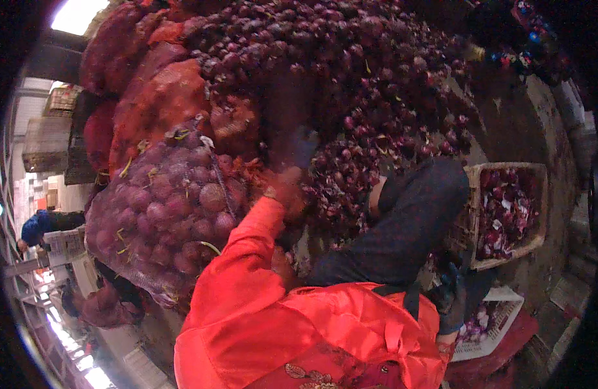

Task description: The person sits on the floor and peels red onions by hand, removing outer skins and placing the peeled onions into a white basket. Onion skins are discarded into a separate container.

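My left arm, in a red sleeve, reaches forward over a large heap of red onions [299, 39]. Motion blurs my left hand [287, 109], which seems to wear a dark glove with a blue cuff; its fingers and anything in them cannot be made out. Close beside that forearm stands a full mesh sack of red onions [177, 209]. Low on the right, past my bent knee, is my right hand [447, 289] in a dark glove. It is near a white plastic crate [508, 316] with some onions inside. Shadow hides its fingers and whether it holds anything.
Several more filled red mesh sacks [158, 97] line the heap's left side. A pale rectangular crate [544, 209] with small onions and skins stands right of my knee [440, 180]. Another person [41, 226] is at far left, near stacked boxes [51, 143].
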A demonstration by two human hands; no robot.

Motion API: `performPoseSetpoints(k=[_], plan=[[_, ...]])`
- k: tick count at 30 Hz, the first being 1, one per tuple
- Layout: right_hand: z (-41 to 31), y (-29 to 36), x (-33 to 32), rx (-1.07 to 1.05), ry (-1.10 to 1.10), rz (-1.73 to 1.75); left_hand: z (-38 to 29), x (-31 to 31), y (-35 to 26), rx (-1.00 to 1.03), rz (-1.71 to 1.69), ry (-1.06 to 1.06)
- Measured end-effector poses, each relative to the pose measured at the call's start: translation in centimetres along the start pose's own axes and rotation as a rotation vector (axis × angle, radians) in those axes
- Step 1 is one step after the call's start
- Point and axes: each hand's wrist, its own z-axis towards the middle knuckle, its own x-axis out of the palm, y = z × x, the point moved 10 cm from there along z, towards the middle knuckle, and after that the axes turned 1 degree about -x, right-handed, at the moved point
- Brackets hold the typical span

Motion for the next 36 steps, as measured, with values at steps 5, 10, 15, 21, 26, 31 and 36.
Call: performPoseSetpoints(k=[5,10,15,21,26,31,36], plan=[[1.1,1.0,3.4,0.223,-0.009,0.271,1.1,-0.3,8.3,-0.061,0.139,-0.092],[1.3,-2.4,3.5,0.465,-0.112,0.569,0.5,1.6,12.8,-0.187,0.111,-0.083],[1.9,-1.8,5.8,0.578,-0.126,0.588,0.2,2.3,12.2,-0.093,0.664,0.047],[2.0,-2.5,6.3,0.62,-0.119,0.556,-4.9,2.3,10.9,-0.092,0.808,0.093],[2.3,-2.6,7.3,0.626,-0.075,0.526,-5.2,5.8,11.5,-0.131,0.571,0.201],[2.6,-2.2,7.7,0.593,-0.05,0.493,-7.3,9.0,10.2,-0.019,0.358,0.149],[3.3,-1.4,8.3,0.522,0.018,0.455,-7.1,8.9,17.1,-0.238,0.3,0.172]])
